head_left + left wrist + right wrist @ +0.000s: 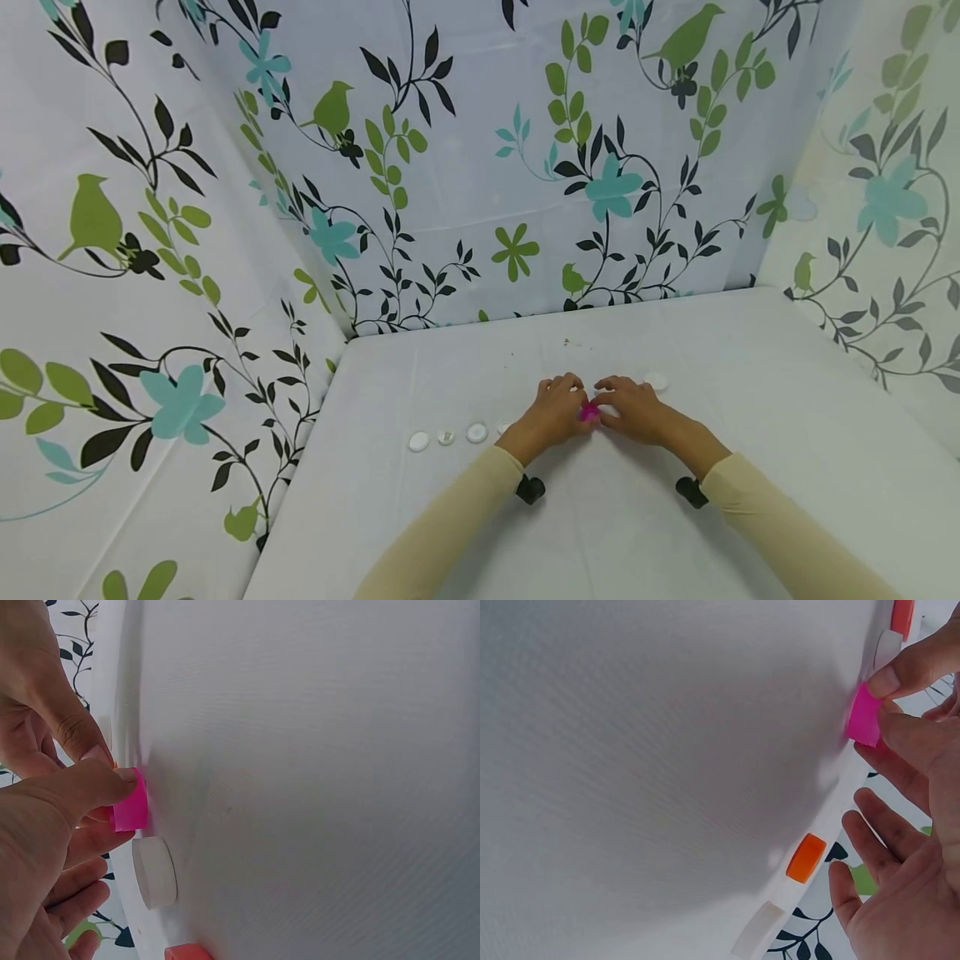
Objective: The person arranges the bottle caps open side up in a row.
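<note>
Both hands meet over the white table around a small bright pink bottle cap point(590, 412). My left hand point(551, 412) pinches the pink cap from the left, its thumb lying on the near face in the left wrist view. From the other side, my right hand point(636, 408) pinches the same cap with thumb and index finger. The right hand's other fingers spread loosely away from it in the right wrist view. The cap stands on edge close over the cloth, its back hidden by fingers. Beside it in the left wrist view sits a white cap point(155, 874).
Several pale round caps, one of them a white cap point(418, 441), form a row left of the hands. Another white cap point(656, 382) lies behind the right hand. The right wrist view shows an orange cap point(806, 859). Patterned curtains point(450, 167) surround the table point(600, 542).
</note>
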`<state>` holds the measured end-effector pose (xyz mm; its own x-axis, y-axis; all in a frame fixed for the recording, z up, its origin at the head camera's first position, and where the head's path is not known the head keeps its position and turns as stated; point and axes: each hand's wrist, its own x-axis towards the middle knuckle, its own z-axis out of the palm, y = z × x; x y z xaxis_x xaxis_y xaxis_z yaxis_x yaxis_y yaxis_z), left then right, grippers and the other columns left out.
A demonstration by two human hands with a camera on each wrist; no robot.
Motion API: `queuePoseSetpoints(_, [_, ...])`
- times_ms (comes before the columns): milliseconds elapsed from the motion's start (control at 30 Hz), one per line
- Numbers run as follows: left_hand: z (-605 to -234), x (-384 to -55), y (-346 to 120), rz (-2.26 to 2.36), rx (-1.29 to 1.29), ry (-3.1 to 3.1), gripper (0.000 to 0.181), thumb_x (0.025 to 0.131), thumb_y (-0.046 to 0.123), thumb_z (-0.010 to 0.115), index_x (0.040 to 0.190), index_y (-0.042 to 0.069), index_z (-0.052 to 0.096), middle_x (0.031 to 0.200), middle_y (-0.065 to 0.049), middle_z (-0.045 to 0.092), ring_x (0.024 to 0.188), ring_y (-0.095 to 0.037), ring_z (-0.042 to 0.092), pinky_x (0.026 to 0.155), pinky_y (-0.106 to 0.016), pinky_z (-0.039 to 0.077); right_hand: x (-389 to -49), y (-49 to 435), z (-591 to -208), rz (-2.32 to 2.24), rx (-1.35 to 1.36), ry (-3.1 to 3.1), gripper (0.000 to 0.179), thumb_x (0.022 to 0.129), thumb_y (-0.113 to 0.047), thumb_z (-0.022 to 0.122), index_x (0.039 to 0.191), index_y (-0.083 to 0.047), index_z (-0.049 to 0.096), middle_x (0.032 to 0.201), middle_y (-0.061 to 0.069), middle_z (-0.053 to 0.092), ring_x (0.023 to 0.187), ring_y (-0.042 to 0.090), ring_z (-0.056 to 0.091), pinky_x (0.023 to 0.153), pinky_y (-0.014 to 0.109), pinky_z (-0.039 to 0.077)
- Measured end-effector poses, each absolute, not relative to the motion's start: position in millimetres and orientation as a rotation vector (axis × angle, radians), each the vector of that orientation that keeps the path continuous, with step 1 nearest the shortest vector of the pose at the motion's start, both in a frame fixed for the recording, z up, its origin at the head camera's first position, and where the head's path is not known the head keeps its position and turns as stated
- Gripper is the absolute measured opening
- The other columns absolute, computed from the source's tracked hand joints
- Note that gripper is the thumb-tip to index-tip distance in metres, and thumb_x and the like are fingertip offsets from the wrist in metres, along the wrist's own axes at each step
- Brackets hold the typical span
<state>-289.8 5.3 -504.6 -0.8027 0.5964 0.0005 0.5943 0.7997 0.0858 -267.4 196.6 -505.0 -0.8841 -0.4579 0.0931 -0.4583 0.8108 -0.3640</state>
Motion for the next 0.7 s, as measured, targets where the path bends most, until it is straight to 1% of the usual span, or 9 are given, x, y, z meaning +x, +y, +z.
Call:
queuePoseSetpoints(133, [-504.6,-288.5,6.3,0.116,0.967,2.957,0.036,0.099,0.050,0.071,0.119,0.020,0.074,0.140,0.001,0.055,0.130,-0.019,0.053,0.115,-0.043,0.038,-266.9,197.0,-506.9,0.593,0.741,-2.988,0.027,0.098,-0.027,0.077,0.121,-0.013,0.079,0.142,0.018,0.063,0.137,0.043,0.051,0.096,0.065,0.045])
queuePoseSetpoints(233, [-502.2,-287.5,7.2,0.102,0.973,2.955,0.044,0.097,0.054,0.073,0.123,0.019,0.071,0.140,0.001,0.055,0.130,-0.019,0.053,0.115,-0.043,0.037,-267.4,198.4,-505.2,0.579,0.733,-2.996,0.032,0.099,-0.030,0.076,0.125,-0.013,0.077,0.143,0.020,0.062,0.137,0.045,0.052,0.097,0.067,0.045])
queuePoseSetpoints(333, [-498.5,-288.6,9.8,0.091,0.983,2.955,0.052,0.095,0.058,0.071,0.129,0.019,0.067,0.142,0.000,0.053,0.132,-0.020,0.051,0.115,-0.045,0.037,-269.2,202.8,-500.6,0.574,0.706,-2.993,0.036,0.100,-0.032,0.073,0.130,-0.012,0.074,0.143,0.021,0.061,0.136,0.046,0.053,0.098,0.070,0.045])
queuePoseSetpoints(400, [-495.9,-290.6,12.7,0.097,0.988,2.961,0.054,0.094,0.057,0.070,0.131,0.018,0.065,0.142,-0.001,0.052,0.133,-0.021,0.050,0.114,-0.046,0.037,-272.2,207.6,-498.1,0.576,0.678,-2.983,0.039,0.101,-0.034,0.072,0.132,-0.011,0.072,0.144,0.022,0.060,0.135,0.047,0.053,0.099,0.071,0.044])
queuePoseSetpoints(533, [-491.6,-298.6,21.4,0.149,0.972,2.978,0.049,0.097,0.051,0.068,0.134,0.018,0.064,0.143,-0.001,0.052,0.134,-0.021,0.051,0.115,-0.046,0.038,-280.3,220.3,-493.1,0.584,0.610,-2.957,0.043,0.098,-0.033,0.075,0.133,-0.007,0.071,0.143,0.024,0.060,0.134,0.048,0.053,0.097,0.069,0.045])
queuePoseSetpoints(700, [-487.1,-308.8,37.1,0.204,0.923,2.983,0.043,0.102,0.043,0.068,0.137,0.018,0.063,0.143,-0.001,0.055,0.133,-0.020,0.053,0.115,-0.044,0.039,-290.4,234.8,-491.5,0.561,0.513,-3.001,0.047,0.095,-0.029,0.079,0.135,-0.006,0.070,0.144,0.025,0.058,0.134,0.049,0.052,0.097,0.067,0.044])
